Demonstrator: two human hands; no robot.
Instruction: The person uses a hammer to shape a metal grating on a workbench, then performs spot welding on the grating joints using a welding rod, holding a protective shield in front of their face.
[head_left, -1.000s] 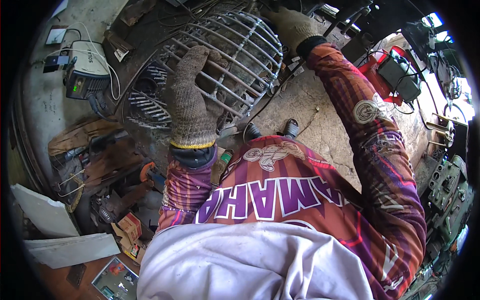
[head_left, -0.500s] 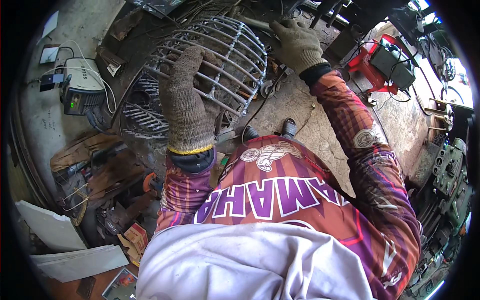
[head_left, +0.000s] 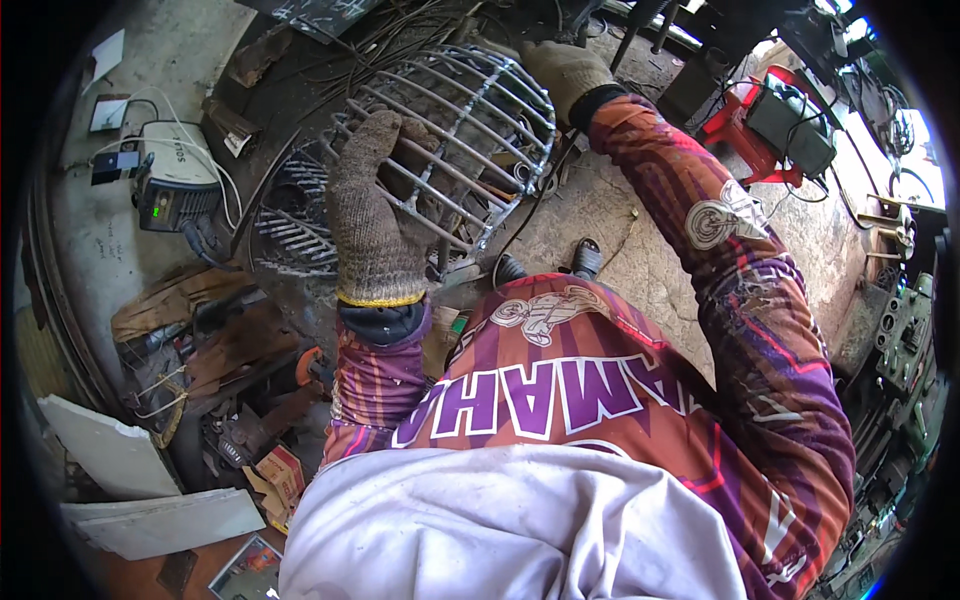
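Observation:
A curved cage of welded grey metal bars [head_left: 463, 122] is held up in front of me, tilted, its bars joined by a lumpy weld seam across the middle. My left hand [head_left: 375, 210], in a brown knitted glove with a yellow cuff edge, is closed around the bars on the cage's left side. Beyond the cage's far right edge is my gloved right hand [head_left: 566, 78], closed on a pale shaft [head_left: 492, 46] that the cage partly hides; what tool it belongs to I cannot make out. A second piece of metal barwork [head_left: 298, 240] lies on the floor left of my left hand.
A white and black boxy power unit [head_left: 180, 180] with cables stands at the left. Pale boards [head_left: 170, 525] and a torn cardboard box [head_left: 278, 482] lie lower left. A red plastic stool [head_left: 742, 125] carries a dark device at the right, near green machinery [head_left: 905, 325].
My right hand has moved left, closer to the cage's far edge. The cage has shifted slightly right in the view, with my left hand still gripping it.

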